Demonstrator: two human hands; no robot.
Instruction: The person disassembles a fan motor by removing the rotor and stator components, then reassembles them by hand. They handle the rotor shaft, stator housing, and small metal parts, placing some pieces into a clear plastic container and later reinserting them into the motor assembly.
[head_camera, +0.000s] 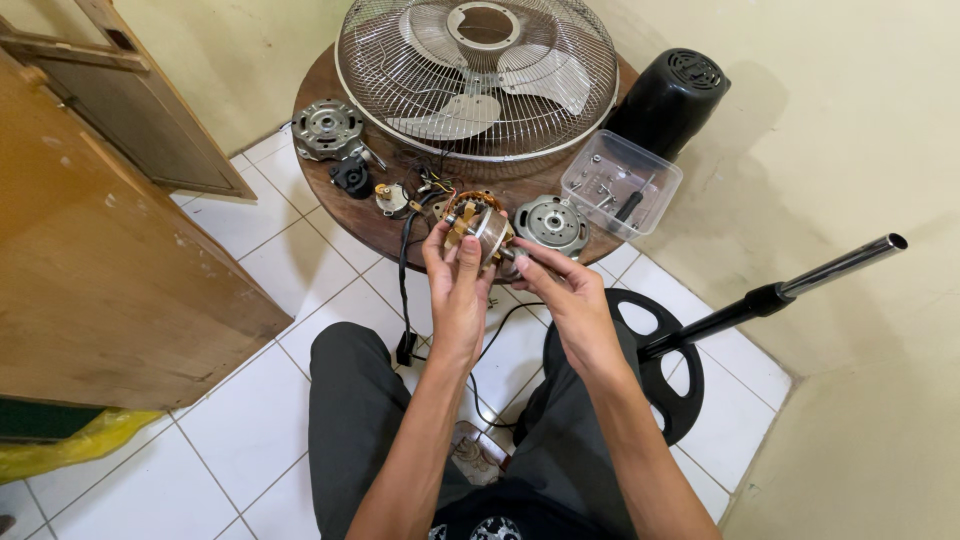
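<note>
Round wood table (330, 75), white tile floor (250, 420)

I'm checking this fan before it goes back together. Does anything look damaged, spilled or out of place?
Nothing looks broken or spilled. The fan is simply in pieces: the copper-wound motor core sits in both hands, left hand and right hand, two grey metal end covers lie apart on the round wooden table, and loose wires trail.

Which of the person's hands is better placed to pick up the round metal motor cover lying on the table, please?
The right hand, probably. The motor cover lies just above it, while the left hand grips the motor core and sits farther away.
</note>
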